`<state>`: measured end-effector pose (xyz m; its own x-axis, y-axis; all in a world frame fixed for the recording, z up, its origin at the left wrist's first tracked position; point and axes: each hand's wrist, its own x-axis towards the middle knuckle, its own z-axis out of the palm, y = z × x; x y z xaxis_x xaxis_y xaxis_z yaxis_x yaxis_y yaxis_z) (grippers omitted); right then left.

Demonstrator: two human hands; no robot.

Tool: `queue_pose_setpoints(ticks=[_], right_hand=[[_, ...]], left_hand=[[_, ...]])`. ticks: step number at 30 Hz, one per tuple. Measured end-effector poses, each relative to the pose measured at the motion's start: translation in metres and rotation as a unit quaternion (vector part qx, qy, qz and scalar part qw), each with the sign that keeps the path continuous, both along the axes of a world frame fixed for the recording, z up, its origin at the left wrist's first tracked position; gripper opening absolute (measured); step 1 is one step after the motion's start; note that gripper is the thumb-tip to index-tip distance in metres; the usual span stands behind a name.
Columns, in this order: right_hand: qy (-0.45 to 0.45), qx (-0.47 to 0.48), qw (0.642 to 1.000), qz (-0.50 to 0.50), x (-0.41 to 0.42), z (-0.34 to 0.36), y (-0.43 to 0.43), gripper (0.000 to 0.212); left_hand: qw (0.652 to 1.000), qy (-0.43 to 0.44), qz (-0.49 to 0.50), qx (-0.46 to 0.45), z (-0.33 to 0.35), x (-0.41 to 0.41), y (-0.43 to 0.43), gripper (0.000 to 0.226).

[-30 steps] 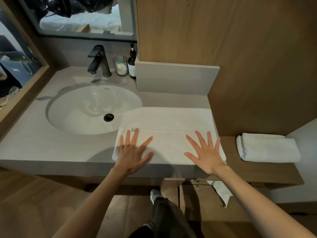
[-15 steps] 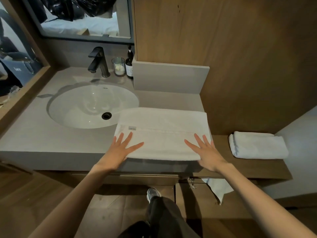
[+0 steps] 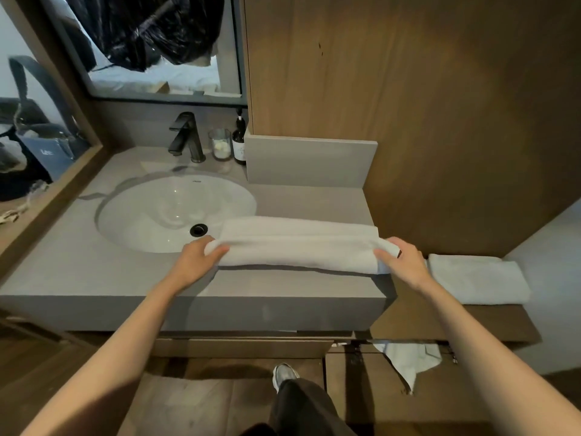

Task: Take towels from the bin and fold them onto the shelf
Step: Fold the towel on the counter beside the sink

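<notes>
Lifted from flat, the near edge of the white towel [image 3: 298, 247] folds back, my left hand [image 3: 195, 259] and right hand [image 3: 404, 258] each gripping an end.

1. Towel [image 3: 298, 250]: white cloth, soft and matt.
2. Counter [image 3: 94, 272]: grey, stone-like, smooth and matt.
3. Sink [image 3: 163, 209]: white, smooth, glossy, ceramic by the look.
4. Tap [image 3: 187, 136]: dark metal, matt.
5. Wall panel [image 3: 408, 89]: brown wood grain, smooth, with a faint sheen.
6. Shelf [image 3: 440, 319]: brown wood, matt.
7. Jar [image 3: 220, 143]: clear glass.
8. Bag [image 3: 144, 29]: black plastic, glossy and crinkled.
</notes>
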<state>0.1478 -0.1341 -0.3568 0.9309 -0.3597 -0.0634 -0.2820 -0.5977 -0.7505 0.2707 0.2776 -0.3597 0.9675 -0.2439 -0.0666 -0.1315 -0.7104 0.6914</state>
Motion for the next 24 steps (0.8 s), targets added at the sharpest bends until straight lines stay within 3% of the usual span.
queue_pose_setpoints(ticks=[5,9,17,21,24], right_hand=[[-0.032,0.083,0.987,-0.133,0.027,-0.004,0.005,0.018],[-0.049,0.124,0.980,-0.148,0.044,-0.010,0.008,0.020],[0.007,0.099,0.988,-0.120,0.079,-0.031,-0.004,0.027],[0.066,0.025,0.989,-0.127,0.089,-0.048,-0.014,0.021],[0.087,-0.032,0.988,-0.125,0.092,-0.052,-0.016,0.024]], left_hand=[[0.983,0.018,0.141,-0.113,-0.003,0.026,-0.016,0.056],[0.984,-0.008,0.157,-0.085,-0.005,0.043,-0.041,0.038],[0.982,-0.003,0.154,0.113,-0.029,0.091,-0.057,0.042],[0.985,0.026,0.156,0.064,-0.038,0.101,-0.062,0.028],[0.986,0.004,0.136,0.095,-0.043,0.108,-0.063,0.020]])
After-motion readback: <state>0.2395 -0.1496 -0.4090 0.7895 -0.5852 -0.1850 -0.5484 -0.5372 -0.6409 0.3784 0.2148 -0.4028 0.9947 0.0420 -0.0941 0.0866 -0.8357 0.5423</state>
